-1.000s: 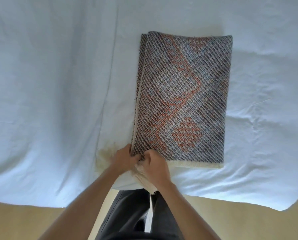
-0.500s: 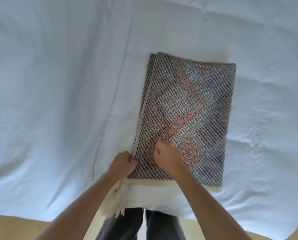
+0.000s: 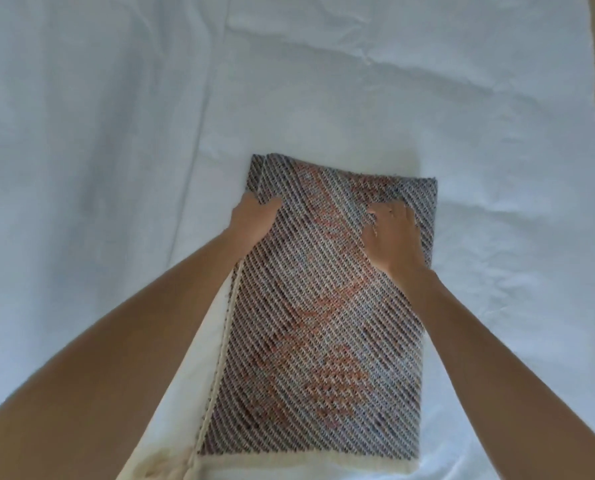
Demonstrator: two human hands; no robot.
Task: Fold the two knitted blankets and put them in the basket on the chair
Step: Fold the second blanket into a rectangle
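Folded knitted blanket (image 3: 323,323) lies flat on the white bed sheet (image 3: 116,133), cream fringe (image 3: 164,462) at the near end. Left hand (image 3: 253,220) grip is pinching the far left edge, thumb on top. Right hand (image 3: 394,237) sits on the far right part with its fingers bent down, can't tell if that grip has any fabric.
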